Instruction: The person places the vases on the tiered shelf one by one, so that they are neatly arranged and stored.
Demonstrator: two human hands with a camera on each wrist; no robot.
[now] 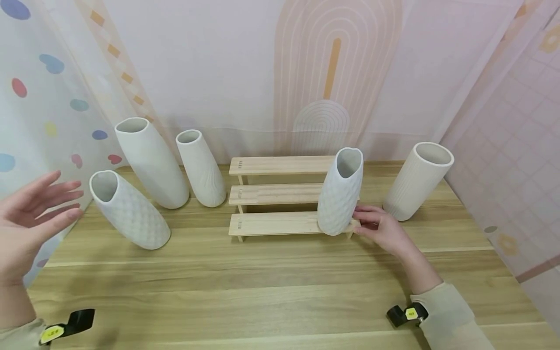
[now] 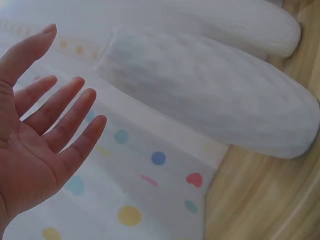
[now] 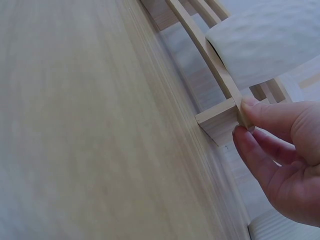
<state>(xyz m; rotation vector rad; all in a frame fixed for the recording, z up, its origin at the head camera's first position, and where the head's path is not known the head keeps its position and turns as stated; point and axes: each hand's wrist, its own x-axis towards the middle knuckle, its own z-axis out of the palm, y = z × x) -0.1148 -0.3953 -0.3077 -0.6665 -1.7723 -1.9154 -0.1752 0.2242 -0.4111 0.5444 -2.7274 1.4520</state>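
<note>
My right hand (image 1: 382, 228) pinches the right end of the lowest step of a three-tier wooden stand (image 1: 275, 224), thumb above and fingertips below in the right wrist view. A white dimpled vase (image 1: 339, 199) stands on that lowest step, just left of my fingers. My left hand (image 1: 37, 218) hovers at the left with its fingers spread loosely, holding nothing. Nearest to it is another white dimpled vase (image 1: 133, 214) on the table, also visible in the left wrist view (image 2: 210, 90).
Behind that vase stand a tall smooth white vase (image 1: 153, 165) and a smaller swirled vase (image 1: 201, 170). A ribbed white vase (image 1: 417, 182) is to the right of my right hand. Patterned curtains (image 1: 210, 63) border the wooden table (image 1: 245, 291) at the back and sides.
</note>
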